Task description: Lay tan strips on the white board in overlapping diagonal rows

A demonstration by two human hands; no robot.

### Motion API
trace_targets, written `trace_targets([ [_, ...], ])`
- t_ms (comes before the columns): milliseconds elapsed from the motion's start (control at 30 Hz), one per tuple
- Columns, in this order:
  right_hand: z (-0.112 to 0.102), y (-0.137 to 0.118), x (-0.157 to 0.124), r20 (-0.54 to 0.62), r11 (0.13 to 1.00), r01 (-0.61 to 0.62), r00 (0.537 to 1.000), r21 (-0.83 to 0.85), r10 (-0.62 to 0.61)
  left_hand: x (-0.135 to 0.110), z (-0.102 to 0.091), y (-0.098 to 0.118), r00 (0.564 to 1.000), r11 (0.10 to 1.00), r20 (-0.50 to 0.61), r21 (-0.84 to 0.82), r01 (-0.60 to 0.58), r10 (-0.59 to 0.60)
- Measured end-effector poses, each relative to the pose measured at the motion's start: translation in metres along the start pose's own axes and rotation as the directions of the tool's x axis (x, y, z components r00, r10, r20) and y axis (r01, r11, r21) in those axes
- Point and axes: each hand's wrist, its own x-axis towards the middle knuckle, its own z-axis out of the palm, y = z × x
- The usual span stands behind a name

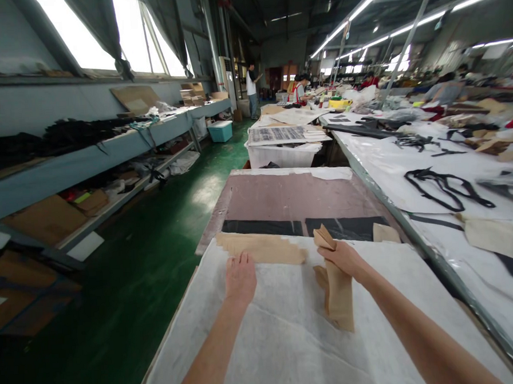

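Observation:
My left hand (240, 277) lies flat, fingers stretched out, pressing the near edge of a tan strip (263, 248) that lies across the white sheet (290, 339). My right hand (345, 257) is closed on a bundle of tan pieces (338, 294) that hangs down below the fist, with a few ends sticking up above it. Beyond the tan strip lie black strips (305, 226) on a brownish board (291, 196). A small tan piece (385, 233) lies to the right.
A long table (409, 155) on the right carries white sheets, black straps (445, 185) and tan pieces. A white bin (282, 153) stands ahead. Shelves (109, 165) with cardboard line the left wall across a green floor aisle (156, 249). Several people work far off.

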Motion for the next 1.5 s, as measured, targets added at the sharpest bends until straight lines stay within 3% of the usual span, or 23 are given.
trace_targets([
  [67, -0.016, 0.008, -0.028, 0.096, 0.989, 0.028, 0.995, 0.143, -0.042, 0.002, -0.006, -0.002, 1.0, 0.999, 0.006, -0.045, -0.01, 0.01],
  [133, -0.025, 0.012, -0.056, 0.203, 0.924, 0.026, 0.973, 0.382, -0.111, 0.006, -0.011, 0.001, 1.0, 0.995, 0.014, -0.101, -0.004, 0.005],
  [233, -0.024, 0.012, -0.086, 0.271, 0.677, -0.046, 0.935, 0.735, -0.231, 0.006, -0.023, 0.021, 0.999, 0.981, 0.033, -0.195, 0.004, 0.003],
  [300, -0.017, 0.009, -0.095, 0.244, 0.569, -0.072, 0.942, 0.819, -0.232, 0.0, -0.037, 0.043, 0.996, 0.939, 0.082, -0.343, -0.011, 0.042],
  [333, -0.013, 0.008, -0.098, 0.225, 0.555, -0.072, 0.951, 0.828, -0.213, -0.005, -0.045, 0.056, 0.99, 0.892, 0.119, -0.451, -0.015, 0.078],
  [400, -0.006, 0.005, -0.1, 0.189, 0.567, -0.065, 0.968, 0.821, -0.164, -0.016, -0.061, 0.083, 0.952, 0.565, 0.246, -0.818, 0.102, 0.184],
  [467, -0.001, 0.002, -0.102, 0.158, 0.596, -0.049, 0.979, 0.801, -0.132, -0.024, -0.073, 0.105, 0.914, 0.264, 0.291, -0.94, 0.217, 0.283],
  [500, 0.001, 0.002, -0.102, 0.145, 0.604, -0.042, 0.982, 0.796, -0.122, -0.027, -0.076, 0.114, 0.906, 0.19, 0.3, -0.949, 0.251, 0.298],
  [567, 0.004, 0.002, -0.103, 0.135, 0.606, -0.037, 0.984, 0.794, -0.117, -0.028, -0.076, 0.126, 0.92, 0.159, 0.303, -0.95, 0.27, 0.247],
  [667, 0.005, 0.006, -0.105, 0.15, 0.619, -0.068, 0.985, 0.782, -0.082, -0.026, -0.069, 0.131, 0.948, 0.22, 0.306, -0.934, 0.281, 0.086],
  [767, 0.004, 0.011, -0.106, 0.179, 0.633, -0.098, 0.982, 0.768, -0.065, -0.024, -0.065, 0.131, 0.941, 0.24, 0.336, -0.916, 0.32, 0.029],
  [933, 0.0, 0.019, -0.112, 0.309, 0.671, -0.144, 0.942, 0.727, -0.133, -0.027, -0.063, 0.128, 0.928, 0.13, 0.372, -0.919, 0.372, -0.03],
  [1033, 0.0, 0.032, -0.118, 0.446, 0.723, -0.227, 0.886, 0.653, -0.124, -0.027, -0.056, 0.118, 0.922, 0.036, 0.372, -0.925, 0.378, -0.108],
  [1133, -0.002, 0.047, -0.121, 0.565, 0.734, -0.289, 0.81, 0.615, -0.155, -0.026, -0.043, 0.098, 0.883, -0.062, 0.406, -0.913, 0.404, -0.234],
  [1200, -0.005, 0.055, -0.121, 0.593, 0.749, -0.29, 0.788, 0.596, -0.167, -0.026, -0.033, 0.082, 0.853, -0.092, 0.429, -0.902, 0.422, -0.296],
  [1367, -0.011, 0.061, -0.103, 0.521, 0.839, -0.197, 0.845, 0.508, -0.117, -0.026, -0.013, 0.047, 0.807, -0.092, 0.457, -0.884, 0.458, -0.374],
  [1500, -0.005, 0.056, -0.078, 0.406, 0.846, -0.145, 0.91, 0.512, -0.09, -0.019, -0.007, 0.026, 0.794, -0.002, 0.463, -0.864, 0.503, -0.395],
])
